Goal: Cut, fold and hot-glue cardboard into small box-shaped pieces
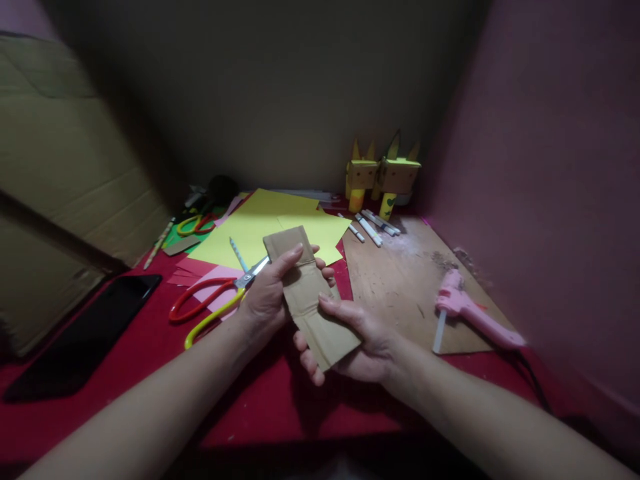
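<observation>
Between my two hands is a strip of brown cardboard [311,297], creased across in two places and tilted above the table. My left hand [270,293] grips its upper left part, thumb on the face and fingertips showing past the far edge. Around the lower end, my right hand [357,337] is closed, its thumb pressed near the lower crease and its fingers under the strip. Scissors [243,280] with one red and one yellow handle lie beside my left hand, their blades partly hidden by it. Yellow paper sheets [255,223] lie behind the cardboard.
A pink glue gun [463,307] rests on a brown board [395,293] at the right. Several white markers [369,230] lie near cardboard animal figures [383,175] at the back. On the red cloth [250,400], a black phone [85,340] lies left, near a large cardboard box [60,167].
</observation>
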A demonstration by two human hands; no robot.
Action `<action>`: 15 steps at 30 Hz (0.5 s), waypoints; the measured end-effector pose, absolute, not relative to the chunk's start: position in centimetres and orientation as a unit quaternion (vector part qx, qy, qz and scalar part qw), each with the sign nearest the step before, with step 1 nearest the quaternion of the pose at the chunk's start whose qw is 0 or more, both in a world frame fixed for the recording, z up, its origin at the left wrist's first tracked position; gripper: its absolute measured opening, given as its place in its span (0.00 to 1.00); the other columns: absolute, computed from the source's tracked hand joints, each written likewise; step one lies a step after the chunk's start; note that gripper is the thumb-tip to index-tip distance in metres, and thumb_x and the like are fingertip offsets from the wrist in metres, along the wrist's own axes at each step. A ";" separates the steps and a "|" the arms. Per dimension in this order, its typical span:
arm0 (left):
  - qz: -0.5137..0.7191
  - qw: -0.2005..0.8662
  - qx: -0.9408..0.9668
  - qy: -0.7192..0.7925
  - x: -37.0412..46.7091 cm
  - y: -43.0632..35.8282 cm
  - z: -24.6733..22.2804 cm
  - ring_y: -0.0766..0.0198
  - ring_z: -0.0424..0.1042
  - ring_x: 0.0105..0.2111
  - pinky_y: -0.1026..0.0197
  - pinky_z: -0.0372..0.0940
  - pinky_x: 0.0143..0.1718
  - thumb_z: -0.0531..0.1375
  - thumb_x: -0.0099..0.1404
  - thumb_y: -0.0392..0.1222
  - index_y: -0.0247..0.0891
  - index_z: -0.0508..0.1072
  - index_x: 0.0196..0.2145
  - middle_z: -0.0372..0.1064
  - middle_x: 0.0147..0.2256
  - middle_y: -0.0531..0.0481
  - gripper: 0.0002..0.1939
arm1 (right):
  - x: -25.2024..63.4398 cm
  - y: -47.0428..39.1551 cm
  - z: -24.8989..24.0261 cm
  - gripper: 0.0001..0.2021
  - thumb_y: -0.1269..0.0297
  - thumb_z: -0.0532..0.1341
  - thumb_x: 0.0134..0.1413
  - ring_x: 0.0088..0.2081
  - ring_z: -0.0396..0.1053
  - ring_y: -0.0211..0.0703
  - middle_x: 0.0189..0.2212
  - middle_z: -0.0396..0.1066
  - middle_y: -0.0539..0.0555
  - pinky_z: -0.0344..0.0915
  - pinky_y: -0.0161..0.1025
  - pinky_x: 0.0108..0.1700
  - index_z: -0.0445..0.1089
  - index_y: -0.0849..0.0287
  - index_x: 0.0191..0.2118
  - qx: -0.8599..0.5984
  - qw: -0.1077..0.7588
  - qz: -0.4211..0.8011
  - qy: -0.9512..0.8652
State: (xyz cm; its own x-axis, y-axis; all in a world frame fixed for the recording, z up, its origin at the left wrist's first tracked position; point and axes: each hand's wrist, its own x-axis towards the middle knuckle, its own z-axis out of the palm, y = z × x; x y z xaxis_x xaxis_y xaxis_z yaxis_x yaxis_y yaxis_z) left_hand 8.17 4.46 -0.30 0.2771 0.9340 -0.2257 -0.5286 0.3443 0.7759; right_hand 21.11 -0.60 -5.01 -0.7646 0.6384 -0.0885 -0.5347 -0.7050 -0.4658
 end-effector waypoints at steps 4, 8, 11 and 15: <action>0.474 0.768 0.304 0.305 7.5 4.7 -0.4 0.54 0.77 0.28 0.53 0.74 0.33 0.58 0.62 0.43 0.32 0.74 0.41 0.76 0.29 0.43 0.13 | 20.5 -1.0 -4.6 0.20 0.53 0.59 0.57 0.26 0.75 0.47 0.27 0.75 0.59 0.73 0.43 0.27 0.63 0.68 0.45 -0.165 0.358 0.884 -0.251; 0.464 0.794 0.290 0.265 7.0 4.9 -0.5 0.59 0.77 0.28 0.56 0.75 0.33 0.60 0.61 0.40 0.32 0.75 0.38 0.76 0.29 0.47 0.10 | 19.6 -1.7 -4.5 0.16 0.55 0.61 0.56 0.24 0.74 0.45 0.26 0.74 0.57 0.74 0.44 0.27 0.64 0.66 0.40 -0.199 0.395 0.845 -0.299; 0.470 0.798 0.293 0.237 6.9 4.6 -0.5 0.61 0.77 0.29 0.57 0.75 0.34 0.62 0.61 0.40 0.34 0.75 0.38 0.75 0.29 0.48 0.08 | 19.1 -2.1 -4.5 0.17 0.54 0.63 0.53 0.23 0.73 0.42 0.26 0.73 0.55 0.73 0.43 0.27 0.64 0.65 0.38 -0.222 0.407 0.825 -0.324; 0.469 0.800 0.306 0.218 6.9 4.3 -0.5 0.61 0.77 0.29 0.58 0.75 0.34 0.61 0.62 0.41 0.34 0.76 0.36 0.75 0.29 0.48 0.08 | 18.9 -2.3 -4.5 0.19 0.54 0.66 0.49 0.22 0.73 0.42 0.26 0.72 0.53 0.73 0.43 0.27 0.63 0.63 0.37 -0.249 0.409 0.813 -0.332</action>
State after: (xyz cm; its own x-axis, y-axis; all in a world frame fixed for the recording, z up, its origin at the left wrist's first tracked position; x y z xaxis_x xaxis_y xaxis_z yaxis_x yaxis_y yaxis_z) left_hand 6.86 4.30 -0.50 0.4657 0.8828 -0.0611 -0.6167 0.3733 0.6931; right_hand 18.92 -2.30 -4.46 -0.5411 0.8304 -0.1331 -0.4996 -0.4447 -0.7434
